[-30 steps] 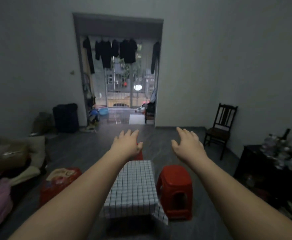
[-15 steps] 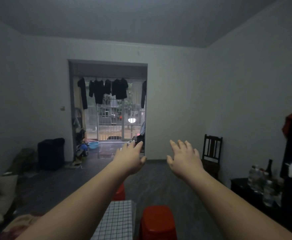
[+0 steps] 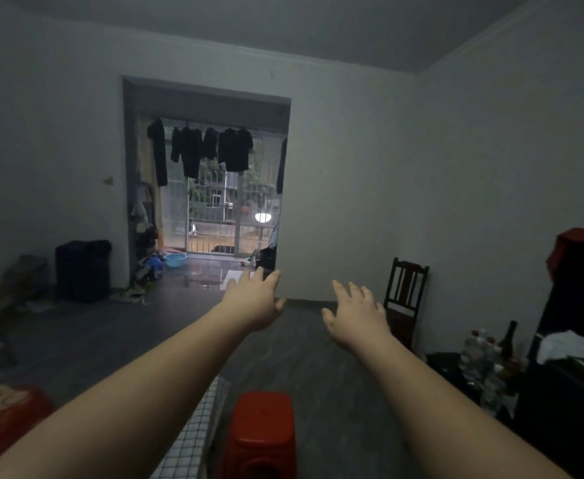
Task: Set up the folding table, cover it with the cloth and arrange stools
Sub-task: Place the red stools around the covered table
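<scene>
Both my arms stretch forward at chest height. My left hand [image 3: 254,299] and my right hand [image 3: 356,314] are held out palm down with fingers straight, holding nothing. Low in the view a strip of the white checked cloth [image 3: 188,440] on the small table shows under my left forearm. A red plastic stool [image 3: 261,433] stands right beside the table. Another red stool [image 3: 3,420] with something pale on top sits at the bottom left. Most of the table is out of frame.
A dark wooden chair [image 3: 404,299] stands against the right wall. A black cabinet [image 3: 560,392] with bottles [image 3: 484,357] is at the right edge. A dark suitcase [image 3: 83,269] and clutter lie by the left wall. An open doorway [image 3: 214,216] leads to a balcony with hanging clothes.
The view has tilted upward, so the table and stools slid to the bottom edge and the ceiling came into sight. Both hands stay outstretched and empty.
</scene>
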Available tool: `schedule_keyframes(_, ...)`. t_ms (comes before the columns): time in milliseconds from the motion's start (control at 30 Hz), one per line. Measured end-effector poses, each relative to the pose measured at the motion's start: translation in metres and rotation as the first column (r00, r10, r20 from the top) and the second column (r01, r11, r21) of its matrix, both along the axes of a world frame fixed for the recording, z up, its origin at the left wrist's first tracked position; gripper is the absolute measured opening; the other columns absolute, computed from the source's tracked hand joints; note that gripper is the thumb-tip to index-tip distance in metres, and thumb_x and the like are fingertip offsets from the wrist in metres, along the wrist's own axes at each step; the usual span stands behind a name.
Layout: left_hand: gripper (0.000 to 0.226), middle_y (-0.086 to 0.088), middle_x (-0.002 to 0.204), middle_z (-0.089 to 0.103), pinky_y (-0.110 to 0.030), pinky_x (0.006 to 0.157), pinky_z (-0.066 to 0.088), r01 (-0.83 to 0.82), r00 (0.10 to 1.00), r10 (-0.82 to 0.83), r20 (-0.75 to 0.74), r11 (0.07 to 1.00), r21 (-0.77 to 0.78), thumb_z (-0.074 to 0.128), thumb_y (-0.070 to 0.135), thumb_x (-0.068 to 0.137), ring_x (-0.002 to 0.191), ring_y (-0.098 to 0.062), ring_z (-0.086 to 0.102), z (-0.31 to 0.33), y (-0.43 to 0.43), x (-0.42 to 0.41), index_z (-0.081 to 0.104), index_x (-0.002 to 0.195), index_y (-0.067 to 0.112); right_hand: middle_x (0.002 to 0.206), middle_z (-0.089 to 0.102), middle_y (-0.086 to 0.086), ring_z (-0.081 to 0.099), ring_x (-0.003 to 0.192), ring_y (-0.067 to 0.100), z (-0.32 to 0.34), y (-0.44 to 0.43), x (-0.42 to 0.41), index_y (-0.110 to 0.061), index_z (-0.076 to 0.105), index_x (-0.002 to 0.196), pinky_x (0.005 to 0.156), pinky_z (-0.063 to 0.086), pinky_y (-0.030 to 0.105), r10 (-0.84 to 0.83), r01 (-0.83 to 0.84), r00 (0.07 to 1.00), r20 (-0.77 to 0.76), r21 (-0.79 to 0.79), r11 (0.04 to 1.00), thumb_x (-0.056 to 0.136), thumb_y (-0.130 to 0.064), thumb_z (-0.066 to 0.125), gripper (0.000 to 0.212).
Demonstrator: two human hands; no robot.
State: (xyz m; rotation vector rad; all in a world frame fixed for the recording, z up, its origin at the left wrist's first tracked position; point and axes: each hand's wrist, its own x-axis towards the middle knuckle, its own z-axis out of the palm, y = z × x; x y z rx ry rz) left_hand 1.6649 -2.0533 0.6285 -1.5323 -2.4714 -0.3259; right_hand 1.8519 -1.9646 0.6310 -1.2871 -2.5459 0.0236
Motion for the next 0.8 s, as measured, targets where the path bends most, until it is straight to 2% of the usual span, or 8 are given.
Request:
schedule_keyframes(333, 0.070, -0.011, 0.159, 0.027, -0.060, 0.114, 0.028, 0.029, 0.998, -0.029, 0.052, 1.000, -0.010, 0.043, 0.057, 0.095, 0.145, -0.036, 0.026, -0.022, 0.133, -0.044, 0.018, 0.154, 0.030, 0.166, 0.014, 0.006, 0.007, 0.153, 0.029, -0.013, 0.128, -0.044, -0.029, 0.009, 0.159, 0.122, 0.015, 0.052, 0.014, -0.013, 0.999, -0.037, 0.027, 1.000, 0.099, -0.053, 0.036, 0.070)
schedule_keyframes(633, 0.072, -0.013, 0.163, 0.019, -0.058, 0.115, 0.026, 0.101, 0.995, -0.099, 0.034, 0.994, -0.053, 0.040, 0.057, 0.096, 0.147, -0.038, 0.021, -0.007, 0.307, -0.092, 0.015, 0.156, 0.027, 0.166, 0.015, 0.005, 0.008, 0.153, 0.028, -0.006, 0.283, -0.086, -0.029, 0.012, 0.159, 0.123, 0.015, 0.049, -0.086, 0.085, 0.991, -0.099, -0.011, 0.996, 0.099, -0.051, 0.038, 0.069)
schedule_keyframes(800, 0.070, -0.013, 0.161, 0.024, -0.057, 0.114, 0.028, 0.176, 0.984, -0.175, 0.012, 0.983, -0.044, 0.040, 0.058, 0.097, 0.145, -0.038, 0.024, 0.004, 0.409, -0.084, 0.017, 0.155, 0.027, 0.166, 0.016, 0.006, 0.009, 0.152, 0.029, -0.005, 0.367, -0.077, -0.028, 0.012, 0.159, 0.122, 0.017, 0.050, -0.134, 0.132, 0.985, -0.110, -0.022, 0.991, 0.099, -0.051, 0.038, 0.069)
